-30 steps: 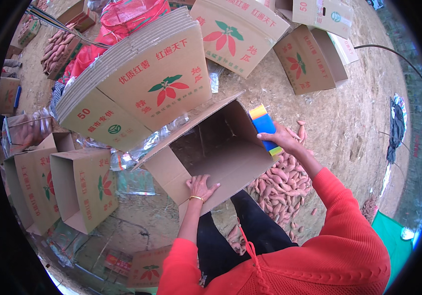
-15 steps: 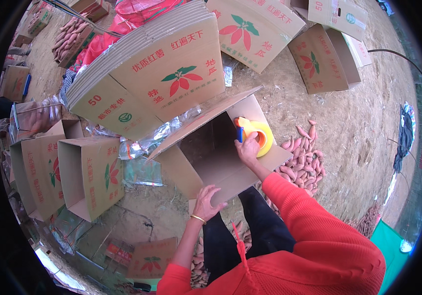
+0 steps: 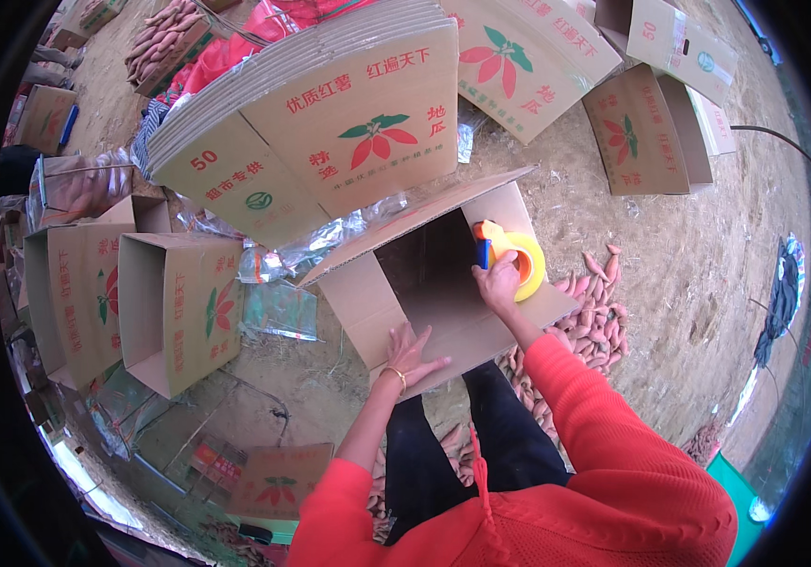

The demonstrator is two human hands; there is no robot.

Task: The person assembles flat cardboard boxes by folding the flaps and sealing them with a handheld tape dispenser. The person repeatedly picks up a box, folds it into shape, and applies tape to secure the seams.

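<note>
A cardboard box (image 3: 443, 340) stands in front of my legs with its upper flaps folded out and its dark inside showing. My right hand (image 3: 498, 281) is closed on a tape dispenser (image 3: 535, 269) with a yellow roll, an orange body and a blue part, over the box's right flap. On the near left corner, where the left and near flaps meet, my left hand (image 3: 409, 357) lies with its fingers spread. A bracelet circles that wrist. My right fingertips are partly hidden by the hand itself.
Flattened cartons (image 3: 330, 132) stand stacked beyond the box. More made-up boxes stand at the left (image 3: 183, 312) and far right (image 3: 646, 132). Sweet potatoes (image 3: 599, 321) lie heaped on the ground to the right. Clear plastic film (image 3: 278, 310) lies left of the box.
My left hand has come off the box's near edge and now lies spread on the flaps at the corner, which sit lower. The right hand keeps hold of the tape dispenser.
</note>
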